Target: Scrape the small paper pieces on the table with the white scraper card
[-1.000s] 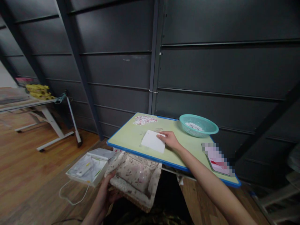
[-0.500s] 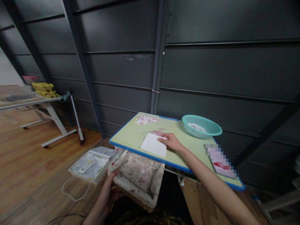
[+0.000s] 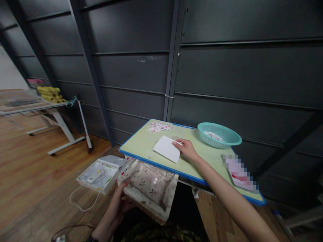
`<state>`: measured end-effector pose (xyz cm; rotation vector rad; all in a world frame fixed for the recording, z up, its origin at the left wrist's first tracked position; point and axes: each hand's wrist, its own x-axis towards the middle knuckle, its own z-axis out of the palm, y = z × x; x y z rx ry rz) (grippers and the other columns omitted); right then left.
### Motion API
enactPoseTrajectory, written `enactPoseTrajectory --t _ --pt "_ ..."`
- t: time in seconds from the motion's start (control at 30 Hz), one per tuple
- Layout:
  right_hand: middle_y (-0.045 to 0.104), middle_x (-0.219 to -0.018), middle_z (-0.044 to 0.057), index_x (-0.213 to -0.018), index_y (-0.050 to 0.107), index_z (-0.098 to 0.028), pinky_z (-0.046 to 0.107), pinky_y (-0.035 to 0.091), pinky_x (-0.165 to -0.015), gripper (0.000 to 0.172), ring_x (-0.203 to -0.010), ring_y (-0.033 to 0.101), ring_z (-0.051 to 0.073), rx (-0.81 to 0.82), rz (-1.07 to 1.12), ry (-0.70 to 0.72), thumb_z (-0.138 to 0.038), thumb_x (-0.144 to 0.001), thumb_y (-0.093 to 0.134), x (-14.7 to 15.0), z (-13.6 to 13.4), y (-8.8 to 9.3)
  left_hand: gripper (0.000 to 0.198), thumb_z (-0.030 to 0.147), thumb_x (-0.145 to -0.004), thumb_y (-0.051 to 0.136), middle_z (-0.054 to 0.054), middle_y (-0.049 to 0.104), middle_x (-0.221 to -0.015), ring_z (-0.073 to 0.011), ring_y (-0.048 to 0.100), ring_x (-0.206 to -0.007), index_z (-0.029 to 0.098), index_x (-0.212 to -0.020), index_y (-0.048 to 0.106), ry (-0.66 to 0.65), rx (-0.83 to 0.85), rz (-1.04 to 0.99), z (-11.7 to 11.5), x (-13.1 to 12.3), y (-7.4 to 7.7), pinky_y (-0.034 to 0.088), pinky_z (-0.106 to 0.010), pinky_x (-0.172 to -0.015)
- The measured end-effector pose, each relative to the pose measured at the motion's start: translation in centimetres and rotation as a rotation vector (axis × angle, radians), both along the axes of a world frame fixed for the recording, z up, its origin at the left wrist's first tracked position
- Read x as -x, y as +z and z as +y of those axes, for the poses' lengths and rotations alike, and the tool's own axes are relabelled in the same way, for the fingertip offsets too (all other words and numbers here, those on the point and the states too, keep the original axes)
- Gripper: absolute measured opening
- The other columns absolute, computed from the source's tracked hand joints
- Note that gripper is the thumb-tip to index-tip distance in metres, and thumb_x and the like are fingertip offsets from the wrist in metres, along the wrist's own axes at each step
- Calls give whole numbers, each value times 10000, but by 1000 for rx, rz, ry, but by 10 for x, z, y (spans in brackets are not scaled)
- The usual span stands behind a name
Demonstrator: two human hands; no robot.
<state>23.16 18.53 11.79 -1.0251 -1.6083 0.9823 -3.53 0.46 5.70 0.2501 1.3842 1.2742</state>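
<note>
My right hand (image 3: 186, 149) pinches the right edge of a white card (image 3: 167, 149), which lies over the yellow-green tabletop (image 3: 137, 144) near its blue front edge. My left hand (image 3: 123, 198) grips the left side of a fabric-lined basket (image 3: 153, 188) with a floral print, held just below the table's front edge. Behind the card, small white and pink pieces (image 3: 158, 127) form a flat pile. A green plastic basin (image 3: 219, 136) at the back right holds more white pieces (image 3: 213, 135).
A pixelated flat object (image 3: 239, 174) rests on the table's right side. On the floor at left, an open white box (image 3: 98, 176) has a cable beside it. Another table (image 3: 37, 108) with yellow items (image 3: 51, 94) stands at far left. A dark panelled wall rises behind.
The white card has moved slightly back with my right hand, and the pinkish pieces seen just behind it no longer show. My left hand still holds the basket. The view has shifted slightly.
</note>
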Motion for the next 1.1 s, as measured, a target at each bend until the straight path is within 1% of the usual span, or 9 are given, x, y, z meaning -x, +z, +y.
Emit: enactPoseTrajectory --t 0.23,0.37,0.5,0.57,0.63,0.73,0.87,1.0,1.1 --pt "704 -874 100 -870 709 -130 280 452 -626 373 -761 612 202 -138 -107 -58 -467 -740 615 8 11 -4 533 412 -750 634 -10 626 -709 -216 653 -579 197 -1212 476 -3 -24 27 0 10 -1 575 -409 -583" --pt "707 -882 88 -916 712 -142 281 453 -637 353 -756 610 193 -144 -165 23 -438 -753 607 19 6 -2 530 399 -747 634 -13 626 -720 -222 654 -578 199 -1214 483 6 -24 32 0 10 1 573 -419 -582" --pt "701 -817 71 -834 713 -143 266 444 -605 345 -709 600 177 -108 -174 107 -463 -738 625 31 -4 0 526 390 -756 625 -1 606 -688 -198 634 -535 191 -1220 476 6 -7 26 1 8 6 571 -403 -564" --pt "699 -807 73 -815 714 -135 255 435 -578 363 -687 593 170 -81 -169 163 -478 -722 643 35 -6 4 543 406 -747 636 -3 607 -685 -194 636 -544 186 -1217 473 -11 -10 22 1 8 7 571 -385 -564" --pt "701 -798 79 -839 717 -124 247 421 -537 403 -652 586 165 -51 -142 166 -499 -706 655 36 -3 11 542 418 -748 633 -4 608 -685 -199 641 -551 185 -1211 474 -13 -6 23 0 8 7 572 -389 -568" --pt "708 -807 96 -904 717 -110 255 422 -513 464 -640 596 181 -69 -72 10 -526 -717 633 32 10 24 516 408 -764 616 5 605 -680 -200 638 -536 195 -1211 472 7 3 14 0 9 5 574 -409 -572" --pt "722 -912 114 -956 729 -136 319 490 -666 435 -794 650 248 -244 -131 -229 -499 -781 565 27 32 29 524 406 -758 624 -20 639 -711 -211 658 -571 193 -1211 471 -5 -19 22 0 10 1 574 -406 -592" --pt "709 -1037 105 -992 730 -189 379 474 -848 361 -953 648 274 -371 -286 -313 -430 -846 503 32 40 18 525 412 -752 628 -39 667 -723 -212 660 -585 199 -1207 477 -20 -30 22 2 12 -5 572 -396 -585" --pt "700 -1074 74 -1029 719 -229 375 461 -886 326 -1001 640 268 -435 -391 -318 -395 -875 485 39 37 11 497 415 -751 631 -31 667 -713 -210 656 -583 194 -1178 501 -23 -36 28 1 13 -6 574 -396 -585"
